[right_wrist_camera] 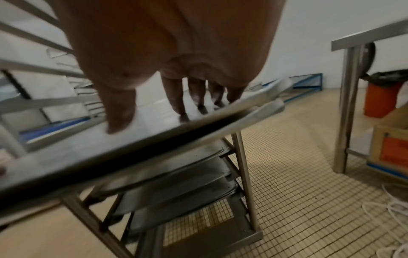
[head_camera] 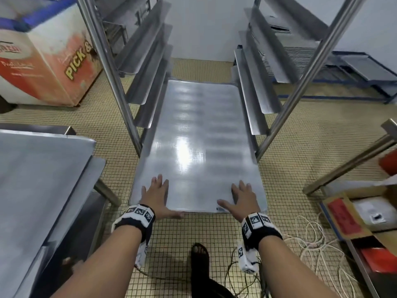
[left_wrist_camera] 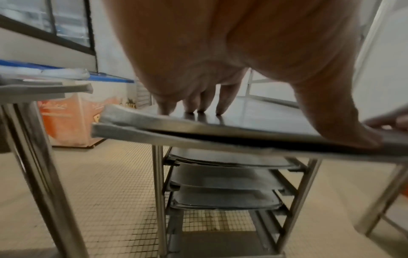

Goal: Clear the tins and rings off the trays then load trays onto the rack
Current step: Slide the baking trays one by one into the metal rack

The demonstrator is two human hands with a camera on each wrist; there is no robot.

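A bare steel tray (head_camera: 193, 136) lies part way into the rack (head_camera: 253, 87), its near end sticking out toward me. My left hand (head_camera: 155, 192) lies flat on its near left corner and my right hand (head_camera: 241, 198) flat on its near right corner, fingers straight. In the left wrist view the fingertips (left_wrist_camera: 222, 104) press on the tray top (left_wrist_camera: 253, 120) and a second tray (left_wrist_camera: 154, 137) lies directly beneath it. The right wrist view shows the same stacked pair of trays (right_wrist_camera: 132, 157) under my right hand (right_wrist_camera: 165, 43). Lower trays (left_wrist_camera: 220, 179) sit in the rack. No tins or rings are in view.
A steel table (head_camera: 32, 179) stands close on the left, with a chest freezer (head_camera: 43, 61) behind it. At right are a table leg (head_camera: 343, 162), a cardboard box (head_camera: 348, 218) and white cord (head_camera: 311, 244) on the tiled floor. More trays (head_camera: 354, 67) lie stacked far right.
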